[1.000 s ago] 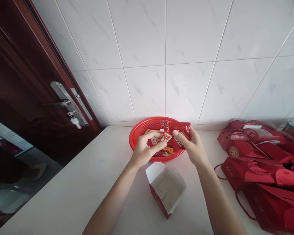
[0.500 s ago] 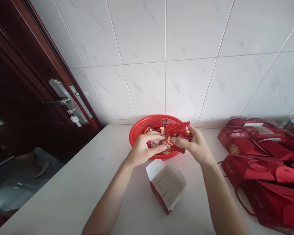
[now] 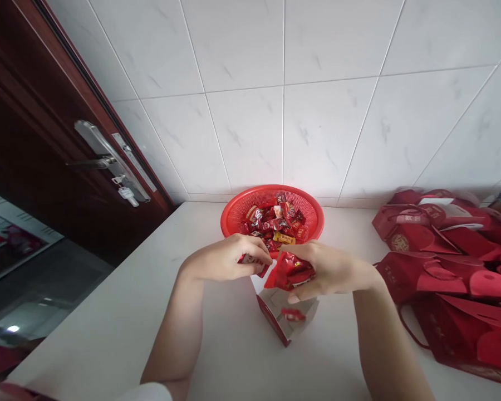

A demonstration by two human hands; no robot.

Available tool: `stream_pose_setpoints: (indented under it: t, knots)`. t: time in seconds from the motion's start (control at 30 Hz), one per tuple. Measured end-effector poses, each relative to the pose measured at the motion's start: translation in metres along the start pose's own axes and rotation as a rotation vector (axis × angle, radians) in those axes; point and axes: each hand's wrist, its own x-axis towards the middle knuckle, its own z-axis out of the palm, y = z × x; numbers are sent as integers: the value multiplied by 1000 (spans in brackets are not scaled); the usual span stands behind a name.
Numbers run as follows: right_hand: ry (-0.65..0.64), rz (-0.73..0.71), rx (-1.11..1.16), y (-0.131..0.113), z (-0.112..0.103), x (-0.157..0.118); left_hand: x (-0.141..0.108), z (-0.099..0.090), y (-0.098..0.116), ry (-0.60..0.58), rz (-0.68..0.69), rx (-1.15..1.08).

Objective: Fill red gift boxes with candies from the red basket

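Observation:
My right hand (image 3: pixel 323 273) is above an open red box (image 3: pixel 271 323) with a pale inside, its fingers round several red candy packets (image 3: pixel 292 270). One small red candy (image 3: pixel 293 315), blurred, shows below that hand within the box opening. Just left of the box's raised flap, my left hand (image 3: pixel 234 257) is closed on a red-wrapped candy (image 3: pixel 254 260), partly hidden by the fingers. Behind both hands, a red plastic basket (image 3: pixel 229 220) holds many wrapped candies (image 3: pixel 273 223), mostly red with one yellow.
Several red gift boxes (image 3: pixel 430 289) with cord handles crowd the right side of the white table (image 3: pixel 125 312). A tiled wall (image 3: pixel 246 128) rises right behind the basket. On the left stands a dark red door (image 3: pixel 37 128) with keys (image 3: pixel 127 194) hanging from its lock.
Both hands have come back from the basket toward the box, carrying candies. A small red candy now shows in the box opening. The view has tilted down slightly.

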Motion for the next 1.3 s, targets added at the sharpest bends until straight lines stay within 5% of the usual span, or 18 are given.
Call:
stream_pose_setpoints:
  t: [0.53,0.93,1.3]
  knots:
    - [462,-117,384,5,-8,-4,11,12,9,163,40,-79]
    - [487,-144,424,9,-8,-4,28,37,12,-171,15,25]
    - [646,-177,362,9,-2,8,27,33,19,406,50,-366]
